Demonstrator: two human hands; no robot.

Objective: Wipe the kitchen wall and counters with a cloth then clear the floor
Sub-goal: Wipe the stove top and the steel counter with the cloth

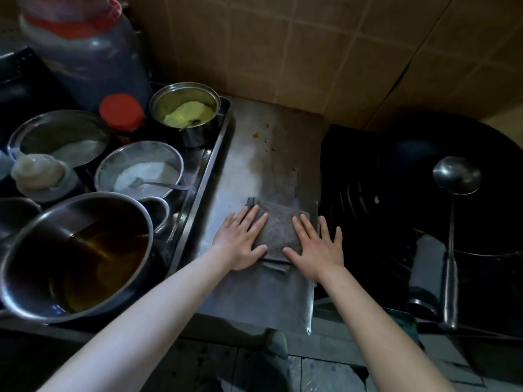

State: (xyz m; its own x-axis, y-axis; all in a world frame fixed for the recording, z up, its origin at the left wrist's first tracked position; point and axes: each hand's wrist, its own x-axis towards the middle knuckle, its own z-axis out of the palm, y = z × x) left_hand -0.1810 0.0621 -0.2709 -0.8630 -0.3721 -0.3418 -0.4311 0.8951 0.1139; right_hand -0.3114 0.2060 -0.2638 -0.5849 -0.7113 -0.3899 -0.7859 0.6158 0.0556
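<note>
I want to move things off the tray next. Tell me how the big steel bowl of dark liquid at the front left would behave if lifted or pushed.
The steel bowl looks well filled, so probably heavy. Its liquid would likely slosh if pushed. Smooth rounded walls may be slippery; use both hands.

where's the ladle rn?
Head view, right side: the ladle rests in the black wok, bowl toward the wall and handle running toward the person, right of the steel counter the hands are wiping.
</note>
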